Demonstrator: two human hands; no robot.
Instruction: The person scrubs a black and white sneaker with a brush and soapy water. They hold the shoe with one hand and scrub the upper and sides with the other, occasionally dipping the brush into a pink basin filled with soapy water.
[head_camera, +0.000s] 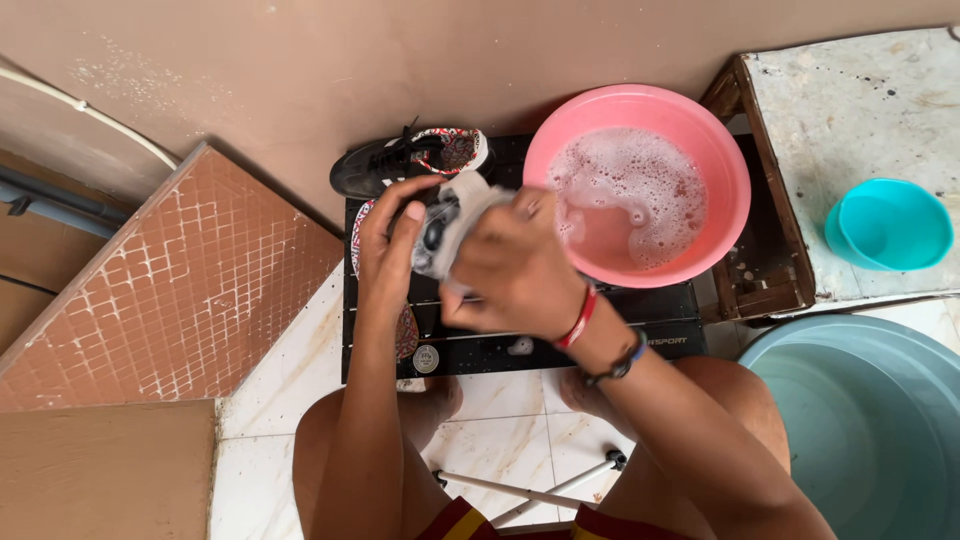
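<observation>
**Both hands on a wet shoe over the black rack**

My left hand (392, 228) curls round one side of a pale grey shoe (447, 225), thumb laid across its upper, fingers closed underneath so it cannot slip. My right hand (515, 272) is clenched over the other side, knuckles up; I cannot see its fingertips, but the grip looks firm, and whether a cloth or brush sits inside that fist I cannot tell. I hold the shoe up off the low black slatted rack (500, 345) and just beside the pink basin (715, 150), probably so the suds stay within reach and drips fall through the slats.

The basin is round, smooth plastic, filled with cloudy water under a patch of white foam. Behind my left hand lies a black shoe (385, 165) with white stripes and a patterned red lining, resting at the rack's far edge against the tan wall (300, 70). To the right stands a worn stone-topped table (850, 110) carrying a small turquoise bowl (890, 225), glossy and empty-looking. A large pale blue tub (870, 430) sits near my right knee. The floor is marbled white tile (500, 420); at left a slab of small reddish mosaic tiles (170, 290) leans at an angle.
</observation>
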